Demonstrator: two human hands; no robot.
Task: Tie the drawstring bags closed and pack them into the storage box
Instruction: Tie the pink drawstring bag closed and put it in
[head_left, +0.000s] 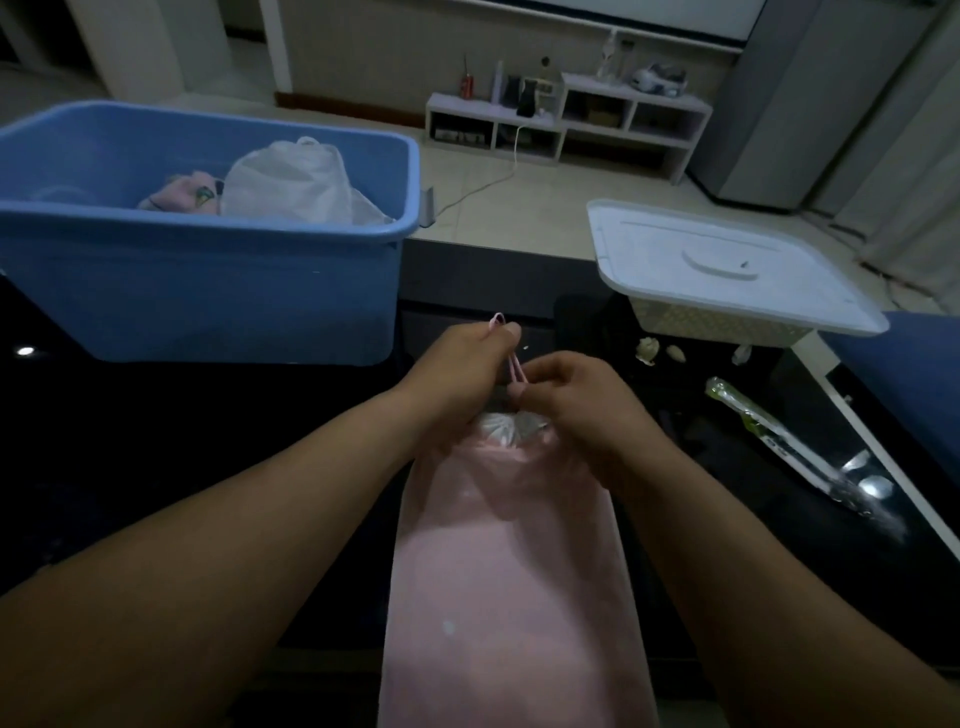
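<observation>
A pink drawstring bag (511, 571) lies flat in front of me on the dark table, its gathered mouth pointing away. My left hand (457, 374) pinches a loop of the pink drawstring (514, 366) just beyond the mouth. My right hand (571, 400) pinches the cord close to the gathered opening. The blue storage box (208, 291) stands at the back left. Inside it lie a white drawstring bag (291, 187) and a pink bag (182, 195).
A white lid (727, 265) rests on a cream basket (717, 325) at the right. A clear plastic wrapper (800, 452) and small crumpled scraps (649, 351) lie on the dark table to the right. A low white shelf (566, 122) stands on the floor beyond.
</observation>
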